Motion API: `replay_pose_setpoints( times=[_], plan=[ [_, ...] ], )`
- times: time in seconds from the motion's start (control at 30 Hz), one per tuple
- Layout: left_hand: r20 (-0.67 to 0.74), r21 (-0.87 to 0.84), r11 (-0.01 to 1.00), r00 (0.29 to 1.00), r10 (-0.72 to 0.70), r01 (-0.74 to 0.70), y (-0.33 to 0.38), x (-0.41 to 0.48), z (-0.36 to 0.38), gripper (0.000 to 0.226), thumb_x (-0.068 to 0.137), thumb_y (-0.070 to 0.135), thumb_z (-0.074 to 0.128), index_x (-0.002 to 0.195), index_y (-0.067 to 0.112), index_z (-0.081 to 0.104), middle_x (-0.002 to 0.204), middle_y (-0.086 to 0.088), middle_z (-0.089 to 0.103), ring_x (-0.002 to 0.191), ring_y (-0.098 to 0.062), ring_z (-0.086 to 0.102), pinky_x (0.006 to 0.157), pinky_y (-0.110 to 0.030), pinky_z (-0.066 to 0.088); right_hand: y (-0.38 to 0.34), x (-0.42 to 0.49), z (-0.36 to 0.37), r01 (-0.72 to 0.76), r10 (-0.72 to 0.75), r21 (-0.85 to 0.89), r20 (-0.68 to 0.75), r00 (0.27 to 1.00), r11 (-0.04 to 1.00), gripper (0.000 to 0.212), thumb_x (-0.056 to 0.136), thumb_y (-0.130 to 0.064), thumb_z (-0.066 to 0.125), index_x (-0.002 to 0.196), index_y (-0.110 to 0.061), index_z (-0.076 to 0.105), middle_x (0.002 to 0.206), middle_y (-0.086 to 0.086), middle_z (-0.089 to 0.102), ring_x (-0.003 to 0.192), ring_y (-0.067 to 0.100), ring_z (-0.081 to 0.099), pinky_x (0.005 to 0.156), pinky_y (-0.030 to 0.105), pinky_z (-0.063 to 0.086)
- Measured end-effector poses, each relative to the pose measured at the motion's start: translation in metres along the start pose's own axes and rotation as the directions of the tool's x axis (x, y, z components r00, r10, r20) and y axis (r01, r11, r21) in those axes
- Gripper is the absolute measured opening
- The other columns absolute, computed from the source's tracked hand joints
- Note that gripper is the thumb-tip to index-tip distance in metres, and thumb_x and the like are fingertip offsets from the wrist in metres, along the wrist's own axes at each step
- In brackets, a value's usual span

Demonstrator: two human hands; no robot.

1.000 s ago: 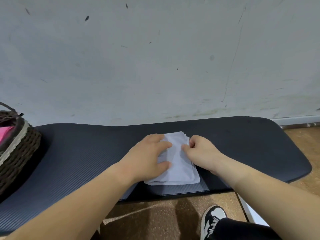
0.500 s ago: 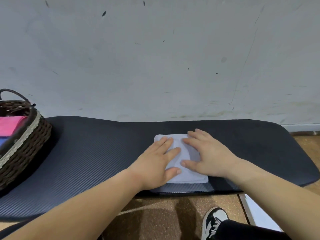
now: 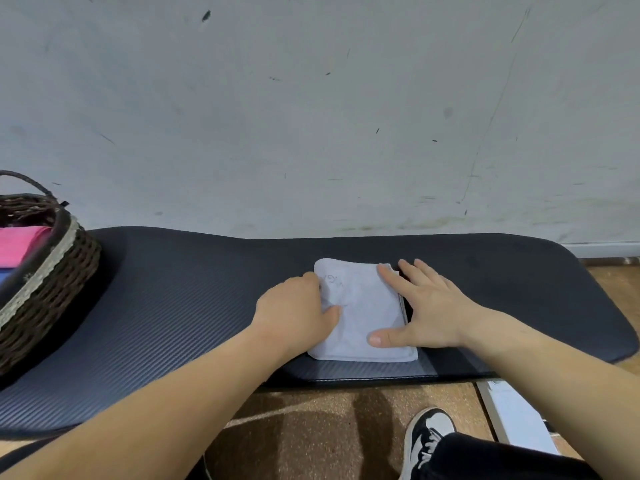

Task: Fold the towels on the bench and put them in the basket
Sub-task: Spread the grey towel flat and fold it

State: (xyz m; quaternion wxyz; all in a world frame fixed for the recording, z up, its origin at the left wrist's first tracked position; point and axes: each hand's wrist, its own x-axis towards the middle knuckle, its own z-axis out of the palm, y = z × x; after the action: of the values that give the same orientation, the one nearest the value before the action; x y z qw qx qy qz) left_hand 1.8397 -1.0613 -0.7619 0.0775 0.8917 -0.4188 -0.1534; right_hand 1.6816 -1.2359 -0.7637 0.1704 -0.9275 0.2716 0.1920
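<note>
On the dark padded bench (image 3: 173,306), near its front edge, the folded towel (image 3: 363,306) lay flat as a pale, thick rectangle. Half a second before, both palms had been spread on top of it, close together. Since then they had parted to its sides. The left hand (image 3: 294,313) had slid to the towel's left edge, where its fingers curled in against the fold and its thumb lay across the cloth, pinching that edge. The right hand (image 3: 429,306) had moved to the right edge and stayed flat with fingers straight and spread. Its thumb and forefinger pressed on the cloth, and the outer fingers reached past the edge onto the bench. More of the towel's top showed between the hands than before, with faint marks near its far left corner. The towel itself had kept its place.

The bench had a ribbed, dark grey cover and ran the width of the view against a scuffed grey-white wall (image 3: 311,116). At its left end stood a dark woven basket (image 3: 52,289) with a pale trim band, well apart from the towel, with a pink towel (image 3: 17,244) lying inside. Below the bench lay a brown floor (image 3: 311,427), where a black-and-white shoe (image 3: 427,431) showed.
</note>
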Motion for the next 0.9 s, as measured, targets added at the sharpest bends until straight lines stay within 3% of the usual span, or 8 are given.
replay_pose_setpoints(
  times=[0.13, 0.27, 0.43, 0.57, 0.63, 0.7, 0.77, 0.9],
  plan=[
    [-0.024, -0.162, 0.987, 1.000, 0.007, -0.011, -0.001, -0.002, -0.007, 0.025, 0.092, 0.040, 0.058, 0.102, 0.023, 0.043, 0.094, 0.005, 0.058, 0.083, -0.022, 0.059, 0.066, -0.035, 0.047, 0.000, 0.001, -0.002, 0.078, -0.078, -0.011, -0.025, 0.997, 0.997, 0.130, 0.062, -0.094, 0.057, 0.162, -0.036, -0.001, 0.170, -0.010, -0.017, 0.154, 0.012, -0.024, 0.128, 0.046, 0.001],
    [-0.066, -0.243, 0.970, 0.997, -0.030, 0.013, -0.008, -0.004, -0.026, 0.034, 0.086, 0.037, 0.062, 0.113, 0.025, 0.044, 0.090, 0.008, 0.061, 0.080, -0.019, 0.062, 0.071, -0.039, 0.055, -0.009, 0.001, 0.000, 0.178, -0.177, 0.008, -0.052, 0.983, 0.984, 0.125, 0.066, -0.088, 0.061, 0.163, -0.029, 0.010, 0.171, -0.012, -0.006, 0.154, 0.007, -0.018, 0.128, 0.043, 0.004],
    [-0.076, -0.256, 0.965, 0.995, -0.071, 0.050, -0.009, -0.007, -0.045, 0.046, 0.081, 0.036, 0.064, 0.124, 0.025, 0.051, 0.082, 0.008, 0.064, 0.077, -0.016, 0.064, 0.069, -0.036, 0.056, -0.020, 0.003, 0.007, 0.189, -0.189, 0.059, -0.019, 0.982, 0.980, 0.127, 0.066, -0.085, 0.065, 0.163, -0.031, 0.004, 0.171, -0.011, -0.004, 0.155, 0.007, -0.017, 0.128, 0.043, 0.005],
    [-0.083, -0.199, 0.978, 0.996, 0.042, -0.058, 0.011, -0.014, -0.045, 0.047, 0.082, 0.047, 0.062, 0.124, 0.030, 0.053, 0.100, 0.011, 0.063, 0.091, -0.014, 0.062, 0.078, -0.038, 0.056, -0.021, 0.006, 0.008, 0.174, -0.175, 0.082, 0.008, 0.984, 0.981, 0.131, 0.065, -0.085, 0.066, 0.163, -0.029, -0.001, 0.171, -0.013, -0.004, 0.155, 0.007, -0.017, 0.128, 0.045, 0.004],
    [-0.049, -0.164, 0.978, 0.991, 0.122, -0.128, 0.026, -0.017, -0.043, 0.040, 0.085, 0.050, 0.061, 0.118, 0.029, 0.054, 0.105, 0.009, 0.059, 0.095, -0.014, 0.060, 0.083, -0.038, 0.054, -0.020, 0.008, 0.010, 0.172, -0.173, 0.096, 0.002, 0.985, 0.980, 0.131, 0.064, -0.085, 0.065, 0.163, -0.031, 0.000, 0.171, -0.014, -0.002, 0.155, 0.008, -0.016, 0.128, 0.045, 0.005],
    [0.013, -0.141, 0.973, 0.982, 0.188, -0.185, 0.037, -0.019, -0.037, 0.025, 0.090, 0.050, 0.060, 0.095, 0.028, 0.051, 0.096, 0.007, 0.053, 0.087, -0.014, 0.056, 0.076, -0.035, 0.049, -0.018, 0.009, 0.012, 0.182, -0.183, 0.116, -0.004, 0.983, 0.976, 0.130, 0.061, -0.087, 0.064, 0.162, -0.035, 0.002, 0.171, -0.014, -0.002, 0.155, 0.011, -0.016, 0.128, 0.046, 0.007],
    [0.080, -0.107, 0.969, 0.969, 0.233, -0.224, 0.040, -0.021, -0.029, 0.026, 0.098, 0.050, 0.052, 0.084, 0.028, 0.047, 0.095, 0.005, 0.052, 0.085, -0.016, 0.055, 0.074, -0.036, 0.048, -0.014, 0.009, 0.012, 0.190, -0.190, 0.116, -0.012, 0.982, 0.975, 0.130, 0.058, -0.088, 0.062, 0.162, -0.038, 0.001, 0.171, -0.013, -0.005, 0.155, 0.013, -0.018, 0.128, 0.048, 0.007],
    [0.149, 0.058, 0.954, 0.948, 0.283, -0.294, 0.033, -0.017, -0.018, 0.032, 0.105, 0.039, 0.042, 0.127, 0.022, 0.056, 0.125, 0.001, 0.049, 0.108, -0.021, 0.054, 0.092, -0.041, 0.050, -0.002, 0.008, 0.007, 0.109, -0.111, 0.090, 0.018, 0.994, 0.990, 0.126, 0.069, -0.082, 0.067, 0.164, -0.028, 0.004, 0.171, -0.007, -0.011, 0.154, 0.013, -0.022, 0.128, 0.046, -0.001]
  ],
)
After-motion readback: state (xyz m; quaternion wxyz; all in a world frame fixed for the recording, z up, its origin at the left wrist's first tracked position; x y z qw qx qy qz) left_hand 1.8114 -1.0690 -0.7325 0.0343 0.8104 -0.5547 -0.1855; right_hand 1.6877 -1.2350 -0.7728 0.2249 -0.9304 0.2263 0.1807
